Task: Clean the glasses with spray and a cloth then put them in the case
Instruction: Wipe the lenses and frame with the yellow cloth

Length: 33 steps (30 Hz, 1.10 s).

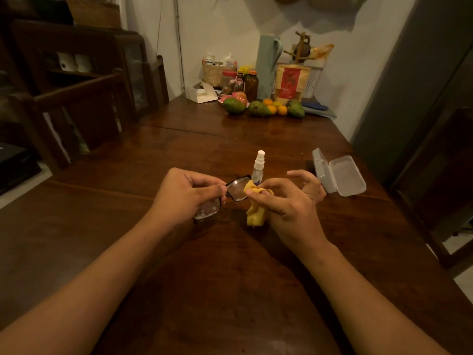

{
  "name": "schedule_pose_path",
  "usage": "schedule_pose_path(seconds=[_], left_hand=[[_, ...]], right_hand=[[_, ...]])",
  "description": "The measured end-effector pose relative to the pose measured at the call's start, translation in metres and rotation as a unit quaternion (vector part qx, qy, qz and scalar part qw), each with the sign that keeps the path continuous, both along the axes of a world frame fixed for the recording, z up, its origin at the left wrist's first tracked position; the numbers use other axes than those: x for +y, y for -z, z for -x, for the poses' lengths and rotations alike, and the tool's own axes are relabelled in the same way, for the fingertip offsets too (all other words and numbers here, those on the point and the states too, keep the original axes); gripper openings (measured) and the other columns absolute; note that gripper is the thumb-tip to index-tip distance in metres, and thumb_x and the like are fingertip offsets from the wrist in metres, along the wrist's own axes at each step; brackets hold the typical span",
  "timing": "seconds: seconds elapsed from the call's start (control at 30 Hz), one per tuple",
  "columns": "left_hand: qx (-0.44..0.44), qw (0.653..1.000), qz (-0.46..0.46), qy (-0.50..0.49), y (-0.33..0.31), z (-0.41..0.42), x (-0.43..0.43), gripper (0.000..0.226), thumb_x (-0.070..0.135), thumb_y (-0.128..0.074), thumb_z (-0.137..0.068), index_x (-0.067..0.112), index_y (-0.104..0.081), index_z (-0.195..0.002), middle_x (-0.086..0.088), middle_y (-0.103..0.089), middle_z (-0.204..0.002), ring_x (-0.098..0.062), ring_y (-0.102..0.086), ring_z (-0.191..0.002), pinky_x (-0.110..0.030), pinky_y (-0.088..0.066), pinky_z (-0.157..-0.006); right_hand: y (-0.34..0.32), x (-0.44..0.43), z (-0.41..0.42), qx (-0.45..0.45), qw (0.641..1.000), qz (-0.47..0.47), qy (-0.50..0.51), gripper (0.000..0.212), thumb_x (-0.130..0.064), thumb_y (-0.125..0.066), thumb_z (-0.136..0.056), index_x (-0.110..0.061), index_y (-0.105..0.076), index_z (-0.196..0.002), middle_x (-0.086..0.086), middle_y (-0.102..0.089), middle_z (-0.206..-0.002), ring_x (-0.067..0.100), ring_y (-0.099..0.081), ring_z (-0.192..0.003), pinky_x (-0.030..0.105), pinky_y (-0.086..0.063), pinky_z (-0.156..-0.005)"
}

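My left hand [189, 193] grips the black-framed glasses [236, 188] above the wooden table, its fingers curled round the frame near the bridge. One lens sticks out to the right, and the other shows below my palm. My right hand [286, 198] pinches a yellow cloth [256, 213] against the right edge of the exposed lens, with the rest of the cloth hanging down. A small clear spray bottle [258, 165] with a white nozzle stands upright just behind my hands. The grey glasses case [337, 175] lies open to the right, beyond my right hand.
The dark wooden table [230, 278] stretches ahead. At its far end by the wall are avocados and oranges [258, 107], jars, a basket, a white box [201, 92] and a pale jug. Wooden chairs [84, 103] stand to the left.
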State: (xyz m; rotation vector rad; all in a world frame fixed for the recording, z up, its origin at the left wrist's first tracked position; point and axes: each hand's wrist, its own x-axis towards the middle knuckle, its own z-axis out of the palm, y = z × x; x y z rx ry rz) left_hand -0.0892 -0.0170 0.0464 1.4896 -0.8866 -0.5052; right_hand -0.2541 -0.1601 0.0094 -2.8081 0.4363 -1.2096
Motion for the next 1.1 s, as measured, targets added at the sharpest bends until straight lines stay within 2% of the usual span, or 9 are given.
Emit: schedule_pose_path(seconds=[0.1,0.2,0.3,0.47,0.63,0.73,0.87,0.97,1.1], left_hand=[[0.0,1.0,0.006,0.002,0.0,0.0,0.0,0.005,0.008,-0.073,-0.081,0.008,-0.078,-0.08,-0.008,-0.073,-0.064,-0.009,-0.066,-0.056,-0.017,-0.051,-0.052],[-0.004,1.0,0.003,0.0,-0.001,-0.002,0.0,0.006,0.009,-0.073,-0.081,0.01,-0.078,-0.078,-0.007,-0.074,-0.065,-0.008,-0.066,-0.056,-0.016,-0.051,-0.052],[-0.009,1.0,-0.001,-0.002,-0.001,-0.003,0.0,0.008,0.01,-0.073,-0.081,0.013,-0.079,-0.076,-0.005,-0.074,-0.066,-0.007,-0.067,-0.058,-0.016,-0.05,-0.052],[-0.013,1.0,0.002,0.003,0.0,-0.003,0.001,0.007,0.012,-0.073,-0.081,0.014,-0.079,-0.077,-0.006,-0.074,-0.067,-0.008,-0.068,-0.059,-0.016,-0.05,-0.054],[-0.004,1.0,-0.003,0.004,0.001,-0.004,0.001,0.008,0.012,-0.074,-0.08,0.016,-0.079,-0.076,-0.007,-0.075,-0.069,-0.011,-0.069,-0.061,-0.021,-0.054,-0.055],[0.001,1.0,-0.004,0.007,0.001,-0.002,0.001,0.011,0.009,-0.074,-0.08,0.016,-0.079,-0.074,-0.008,-0.075,-0.068,-0.013,-0.069,-0.059,-0.022,-0.055,-0.056],[0.025,1.0,0.003,0.017,0.001,0.003,0.0,0.008,0.006,-0.073,-0.08,0.01,-0.078,-0.076,-0.011,-0.074,-0.066,-0.012,-0.068,-0.056,-0.02,-0.052,-0.051],[0.01,1.0,-0.005,0.013,0.002,0.002,0.0,0.007,0.008,-0.072,-0.081,0.009,-0.078,-0.077,-0.01,-0.074,-0.067,-0.011,-0.067,-0.057,-0.019,-0.05,-0.052],[-0.006,1.0,-0.009,0.01,0.001,-0.001,0.0,0.008,0.009,-0.072,-0.081,0.009,-0.078,-0.076,-0.007,-0.074,-0.066,-0.009,-0.067,-0.057,-0.017,-0.051,-0.052]], right_hand=[[-0.001,0.003,-0.001,-0.02,0.999,0.023,0.009,0.031,-0.009,-0.068,-0.089,-0.025,-0.075,-0.115,0.013,-0.069,-0.115,0.05,-0.05,-0.117,0.051,-0.047,-0.077],[-0.001,0.005,-0.001,-0.004,0.999,0.04,-0.028,0.032,-0.016,-0.058,-0.093,-0.028,-0.073,-0.119,0.008,-0.068,-0.118,0.047,-0.048,-0.119,0.056,-0.049,-0.073],[0.0,0.002,0.001,0.011,0.999,0.03,-0.041,0.031,-0.019,-0.055,-0.095,-0.03,-0.073,-0.118,0.006,-0.068,-0.12,0.047,-0.049,-0.119,0.058,-0.047,-0.074],[0.002,-0.004,0.002,0.026,0.999,-0.016,-0.024,0.032,-0.023,-0.05,-0.097,-0.027,-0.071,-0.121,0.011,-0.066,-0.124,0.046,-0.056,-0.115,0.058,-0.048,-0.079],[0.001,0.006,-0.002,0.013,0.999,0.04,-0.024,0.044,-0.013,-0.062,-0.086,-0.031,-0.067,-0.126,0.006,-0.066,-0.123,0.039,-0.04,-0.122,0.049,-0.043,-0.078],[0.001,0.001,0.0,0.031,0.999,0.002,-0.022,0.049,-0.005,-0.066,-0.088,-0.03,-0.064,-0.13,0.008,-0.064,-0.126,0.043,-0.05,-0.122,0.059,-0.046,-0.083],[0.002,0.003,-0.002,0.022,0.999,-0.027,0.009,0.049,0.002,-0.067,-0.088,-0.017,-0.063,-0.133,0.018,-0.064,-0.124,0.046,-0.054,-0.12,0.055,-0.053,-0.081],[0.001,0.005,-0.004,0.031,0.999,-0.033,0.006,0.05,-0.001,-0.063,-0.09,-0.02,-0.06,-0.137,0.017,-0.06,-0.128,0.046,-0.051,-0.123,0.055,-0.053,-0.078],[0.001,0.002,-0.001,0.039,0.999,-0.023,-0.013,0.05,0.001,-0.063,-0.09,-0.027,-0.064,-0.132,0.013,-0.061,-0.128,0.046,-0.049,-0.124,0.055,-0.052,-0.081]])
